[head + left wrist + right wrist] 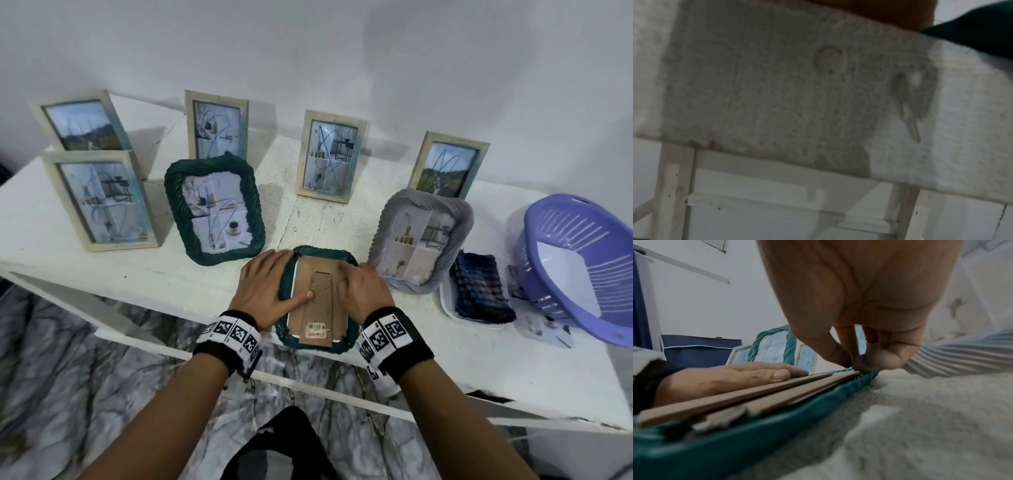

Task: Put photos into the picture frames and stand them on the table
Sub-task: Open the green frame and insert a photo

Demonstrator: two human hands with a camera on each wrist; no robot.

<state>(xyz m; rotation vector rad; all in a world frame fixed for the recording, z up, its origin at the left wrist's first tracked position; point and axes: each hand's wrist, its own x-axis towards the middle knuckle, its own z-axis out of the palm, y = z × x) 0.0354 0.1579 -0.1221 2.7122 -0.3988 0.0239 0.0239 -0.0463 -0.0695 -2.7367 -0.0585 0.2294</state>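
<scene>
A dark green twisted-rim frame (317,346) lies face down at the front edge of the white table (325,219). Its brown backing board (318,270) and stand leg (320,301) face up. My left hand (284,274) lies flat over the frame's left side, with the thumb pressing on the stand leg. My right hand (346,281) is at the board's right edge. In the right wrist view its thumb and curled fingers (840,356) pinch that edge of the board (777,395) above the green rim (777,426). The left wrist view is blurred, with only a green rim corner (982,29).
Several frames with photos stand behind: a green one (214,209), a grey ribbed one (421,240) close to my right hand, and pale wooden ones. At the right are a checked cloth (479,287) on a white tray, loose photos (544,329) and a tipped purple basket (582,260).
</scene>
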